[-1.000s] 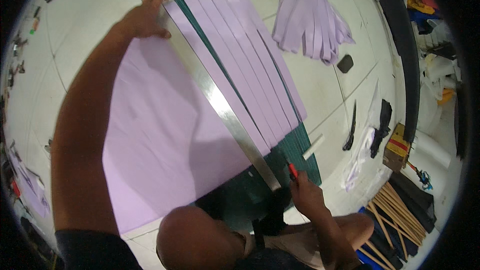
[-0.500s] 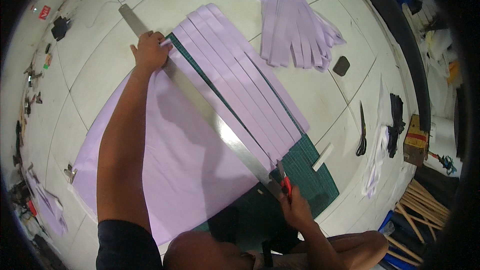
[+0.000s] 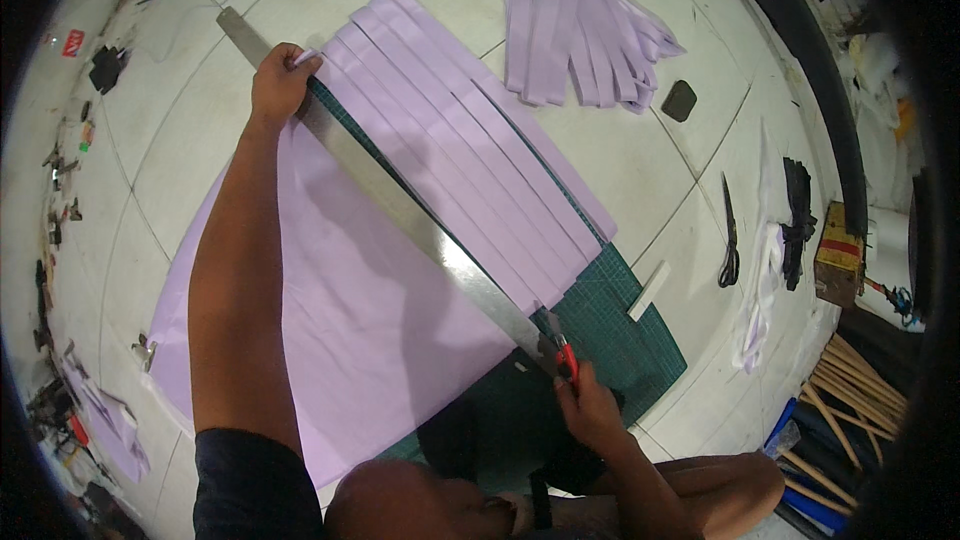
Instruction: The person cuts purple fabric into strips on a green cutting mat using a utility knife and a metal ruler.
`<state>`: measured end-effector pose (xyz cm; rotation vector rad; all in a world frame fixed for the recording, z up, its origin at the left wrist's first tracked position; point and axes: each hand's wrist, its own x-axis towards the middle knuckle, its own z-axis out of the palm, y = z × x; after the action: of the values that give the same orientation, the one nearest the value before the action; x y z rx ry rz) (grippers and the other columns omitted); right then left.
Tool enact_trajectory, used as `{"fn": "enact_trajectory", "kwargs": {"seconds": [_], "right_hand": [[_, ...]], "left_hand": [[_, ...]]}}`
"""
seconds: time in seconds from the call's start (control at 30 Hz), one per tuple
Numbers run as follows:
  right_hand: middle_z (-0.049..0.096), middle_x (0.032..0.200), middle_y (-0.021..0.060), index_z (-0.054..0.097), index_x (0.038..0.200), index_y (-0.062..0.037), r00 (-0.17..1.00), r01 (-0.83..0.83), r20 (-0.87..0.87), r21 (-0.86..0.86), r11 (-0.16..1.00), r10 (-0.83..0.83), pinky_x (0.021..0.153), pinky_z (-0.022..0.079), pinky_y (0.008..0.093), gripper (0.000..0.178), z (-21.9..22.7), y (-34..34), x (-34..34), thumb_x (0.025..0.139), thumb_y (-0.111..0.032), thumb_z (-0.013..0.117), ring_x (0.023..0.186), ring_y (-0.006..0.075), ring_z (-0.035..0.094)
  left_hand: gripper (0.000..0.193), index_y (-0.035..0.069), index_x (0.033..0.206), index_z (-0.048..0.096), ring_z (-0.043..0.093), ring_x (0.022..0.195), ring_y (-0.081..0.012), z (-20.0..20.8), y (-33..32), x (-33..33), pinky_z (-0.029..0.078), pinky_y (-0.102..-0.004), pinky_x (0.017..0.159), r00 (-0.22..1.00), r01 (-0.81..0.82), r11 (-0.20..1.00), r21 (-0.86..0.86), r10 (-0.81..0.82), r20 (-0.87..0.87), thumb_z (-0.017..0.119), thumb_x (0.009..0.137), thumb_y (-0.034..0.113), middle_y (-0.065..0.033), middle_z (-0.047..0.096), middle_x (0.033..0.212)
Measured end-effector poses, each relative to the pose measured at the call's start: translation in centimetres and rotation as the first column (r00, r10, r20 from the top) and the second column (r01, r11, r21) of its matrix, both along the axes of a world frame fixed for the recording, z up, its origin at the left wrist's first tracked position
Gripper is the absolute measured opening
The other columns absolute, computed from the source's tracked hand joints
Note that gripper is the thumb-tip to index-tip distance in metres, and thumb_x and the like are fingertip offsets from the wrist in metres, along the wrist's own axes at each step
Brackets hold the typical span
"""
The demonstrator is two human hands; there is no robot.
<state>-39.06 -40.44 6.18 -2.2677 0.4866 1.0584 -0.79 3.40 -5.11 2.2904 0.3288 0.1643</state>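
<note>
A large lilac fabric sheet [image 3: 370, 350] lies partly on a green cutting mat [image 3: 645, 340]. A long metal ruler [image 3: 450, 258] rests slantwise along its right edge. My left hand [image 3: 282, 85], by the ruler's far end, is closed on the end of a lilac fabric strip [image 3: 375, 125]. That strip lies alongside several other cut strips [image 3: 490, 175], with a thin line of mat between it and the ruler. My right hand [image 3: 592, 410] grips a red utility knife [image 3: 567, 356], its blade near the ruler's near end.
More lilac strips [image 3: 550, 30] lie bunched on the tiled floor at the far side. Right of the mat are a dark flat block [image 3: 679, 100], black scissors [image 3: 729, 240] and a small white bar [image 3: 648, 292]. Wooden sticks [image 3: 850, 390] are piled at the lower right.
My left hand has moved slightly up and left. The strip beside the ruler has shifted right against the other strips, so the gap now runs along the ruler. The right hand still holds the knife.
</note>
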Motion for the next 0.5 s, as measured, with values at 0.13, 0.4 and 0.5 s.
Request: {"fn": "enact_trajectory", "kwargs": {"seconds": [0.13,0.4,0.5], "right_hand": [[0.066,0.091,0.0283,0.042,0.117,-0.0037,1.0,0.01,0.009,0.046,0.999,-0.011,0.069,0.052,0.0547,0.04,-0.7,-0.5,-0.6,0.097,-0.032,0.061,0.085,0.049,0.067],[0.059,0.1,0.0227,0.046,0.117,-0.0001,0.97,-0.084,0.22,-0.089,0.992,0.102,0.079,0.05,0.051,0.061,-3.0,0.0,-0.5,0.081,-0.035,0.08,0.097,0.0426,0.061],[0.057,0.107,0.0212,0.05,0.116,0.0,0.909,-0.126,0.382,-0.127,0.984,0.165,0.087,0.047,0.0482,0.063,-5.4,1.1,-0.3,0.072,-0.028,0.086,0.102,0.0392,0.057]], "left_hand": [[0.037,0.004,0.105,0.063,0.066,0.089,-0.0236,-0.2,-0.3,-0.4,0.051,-0.0364,0.079,1.0,0.006,0.996,0.094,-0.009,0.029,0.076,0.081,0.028,-0.0123,0.068,0.095],[0.043,0.0,0.121,0.062,0.058,0.113,-0.0383,0.1,-2.4,-8.6,0.046,-0.0467,0.096,0.976,-0.113,0.852,0.511,-0.001,0.217,0.067,0.086,0.024,-0.0228,0.061,0.124],[0.04,0.0,0.121,0.063,0.056,0.116,-0.0393,-1.0,-1.5,-10.9,0.042,-0.0513,0.099,0.973,-0.085,0.776,0.626,-0.072,0.22,0.065,0.089,0.025,-0.0228,0.059,0.127]]}}
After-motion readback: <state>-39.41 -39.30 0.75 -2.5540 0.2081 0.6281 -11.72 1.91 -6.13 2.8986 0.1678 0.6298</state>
